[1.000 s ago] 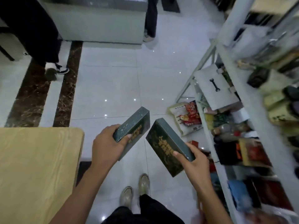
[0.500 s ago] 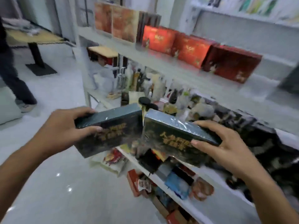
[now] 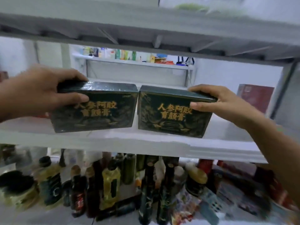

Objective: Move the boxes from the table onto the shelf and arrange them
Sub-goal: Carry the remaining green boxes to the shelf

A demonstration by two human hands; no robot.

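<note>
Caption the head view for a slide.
Left hand and right hand hold two green boxes side by side on a shelf.

Left box (image 3: 95, 109): formerly tilted, carried above the floor; now upright and level at the white shelf (image 3: 113, 143), gold lettering forward. Right box (image 3: 172, 114): likewise, now just beside the left box. Left grip (image 3: 40, 93), right grip (image 3: 224, 108): raised to shelf height, each holding its box's outer end.
</note>
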